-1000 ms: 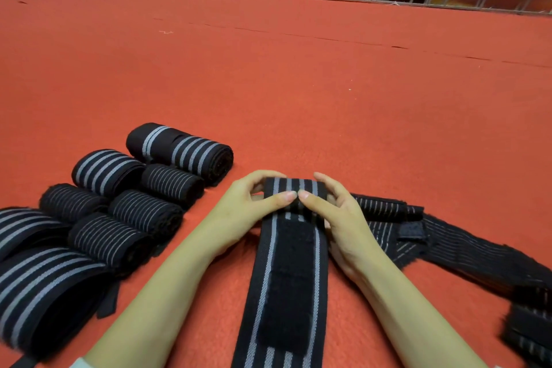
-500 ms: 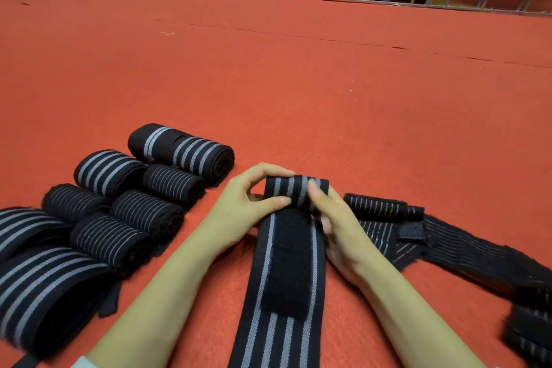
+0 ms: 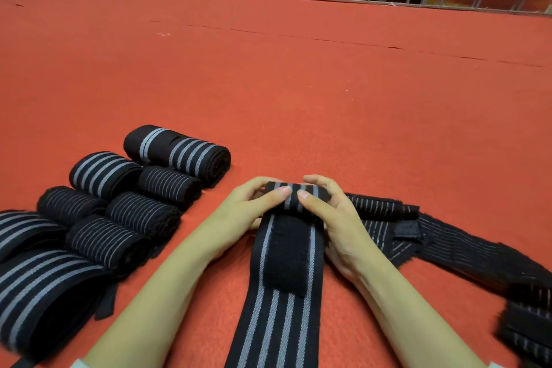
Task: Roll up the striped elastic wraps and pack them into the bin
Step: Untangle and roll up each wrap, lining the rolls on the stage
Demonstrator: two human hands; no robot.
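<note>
Now L hand & R hand pinch half-rolled wrap btwn finished rolls left & loose wraps right.

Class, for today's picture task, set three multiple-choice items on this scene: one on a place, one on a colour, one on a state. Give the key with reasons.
1. Where do the finished rolls lie, relative to the left hand and right hand?
A. to their left
B. to their right
C. between them

2. What colour is the carpet?
A. blue
B. red
C. green

3. The wrap in the hands is:
A. fully rolled
B. wholly flat
C. partly rolled

Key:
1 A: the rolls are grouped on the left-hand side.
2 B: the carpet is red all round.
3 C: both hands grip a roll at the far end, and the near part lies flat.
</note>
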